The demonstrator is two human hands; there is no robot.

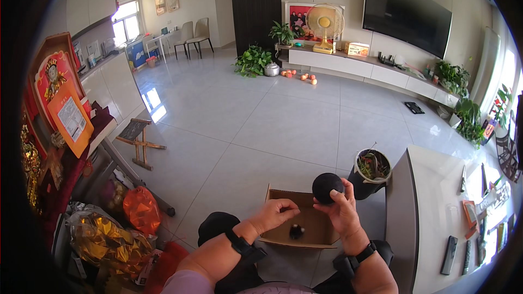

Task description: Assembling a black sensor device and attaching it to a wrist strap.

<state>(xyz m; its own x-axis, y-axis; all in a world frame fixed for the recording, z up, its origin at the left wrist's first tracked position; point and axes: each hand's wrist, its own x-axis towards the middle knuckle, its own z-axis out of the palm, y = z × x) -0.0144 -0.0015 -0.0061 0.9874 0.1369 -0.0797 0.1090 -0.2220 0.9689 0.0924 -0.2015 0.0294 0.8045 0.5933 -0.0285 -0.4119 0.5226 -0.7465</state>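
My right hand point(343, 212) grips a round black ball-like object point(327, 187), fingers and thumb on its right and lower side, above the far right part of an open cardboard box point(322, 227). To its left, my left hand point(273, 213) hangs over the box's left side. Its thumb and fingers are pinched together; whatever they may hold is too small to make out. Inside the box lies a small dark item with a pale bit point(296, 232). The box stands on the floor between my knees.
A bin with plant scraps point(373, 166) stands just right of the box. Beyond it is a low table point(430, 212) with a remote point(449, 255) and other items. Gold foil bags point(106, 239) and a folding stool point(139, 140) are at left. Several peaches point(305, 77) lie far off.
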